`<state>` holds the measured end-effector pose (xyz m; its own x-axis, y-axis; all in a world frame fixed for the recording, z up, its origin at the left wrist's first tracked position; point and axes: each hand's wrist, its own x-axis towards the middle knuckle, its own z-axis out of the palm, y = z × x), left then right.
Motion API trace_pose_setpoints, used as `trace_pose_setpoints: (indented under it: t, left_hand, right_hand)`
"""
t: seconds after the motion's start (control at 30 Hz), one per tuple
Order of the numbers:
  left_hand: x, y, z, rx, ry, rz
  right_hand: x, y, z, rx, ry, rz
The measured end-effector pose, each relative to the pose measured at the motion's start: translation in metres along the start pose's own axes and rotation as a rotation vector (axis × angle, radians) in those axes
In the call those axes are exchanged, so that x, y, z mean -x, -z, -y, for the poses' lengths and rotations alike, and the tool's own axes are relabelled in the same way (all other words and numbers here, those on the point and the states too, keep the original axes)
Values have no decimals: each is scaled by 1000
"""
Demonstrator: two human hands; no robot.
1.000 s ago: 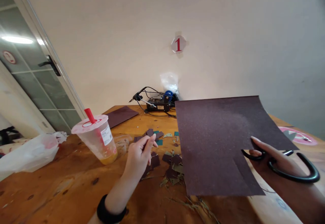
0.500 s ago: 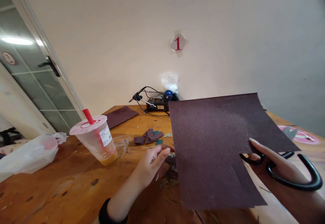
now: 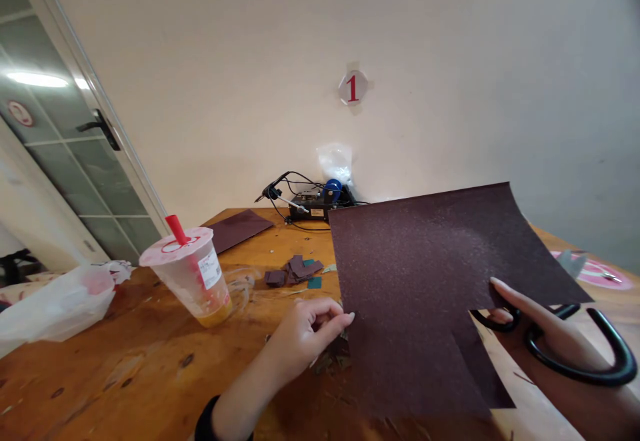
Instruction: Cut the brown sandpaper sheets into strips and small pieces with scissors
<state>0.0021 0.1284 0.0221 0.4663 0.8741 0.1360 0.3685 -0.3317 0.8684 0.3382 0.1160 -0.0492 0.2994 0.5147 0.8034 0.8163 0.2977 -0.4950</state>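
A large dark purple-brown sheet (image 3: pixel 410 274), with a corner cut away at its lower right, is held up above the table. My left hand (image 3: pixel 313 334) pinches its left edge between thumb and fingers. At the sheet's right side, my right hand (image 3: pixel 540 321) has its index finger on the sheet's face and is closed around the black handles of scissors (image 3: pixel 615 354). The blades are hidden, apart from what may be a grey tip beyond the sheet. Small dark cut pieces (image 3: pixel 300 268) and a teal piece (image 3: pixel 315 283) lie left of the sheet.
A lidded cup with a red straw (image 3: pixel 193 271) stands on the wooden table (image 3: pixel 150 374). Behind are another dark sheet (image 3: pixel 243 229) and a black device with cables (image 3: pixel 310 211). A white plastic bag (image 3: pixel 65 301) lies far left, a pink round item (image 3: pixel 613 274) at right.
My left hand has moved right and slightly down and has taken hold of the sheet's left edge. The sheet's left side has shifted a little left and its top left corner has dropped.
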Motion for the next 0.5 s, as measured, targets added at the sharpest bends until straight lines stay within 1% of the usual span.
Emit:
trace_pose_setpoints:
  t: [0.07,0.2,0.3,0.43,0.5]
  left_hand:
    - [1,1,0,-7,11,1]
    - [2,0,-1,-25,-7,0]
    - [1,-1,-2,-10,9,5]
    - [1,-2,-3,0,23,21]
    - [1,-2,-4,9,55,56]
  right_hand:
    - [2,3,-2,79,87,13]
    - [0,5,2,72,157,-15]
    - [-3,4,8,66,190,-45]
    - [-8,1,12,60,170,-78]
    - [-9,0,13,4,98,-92]
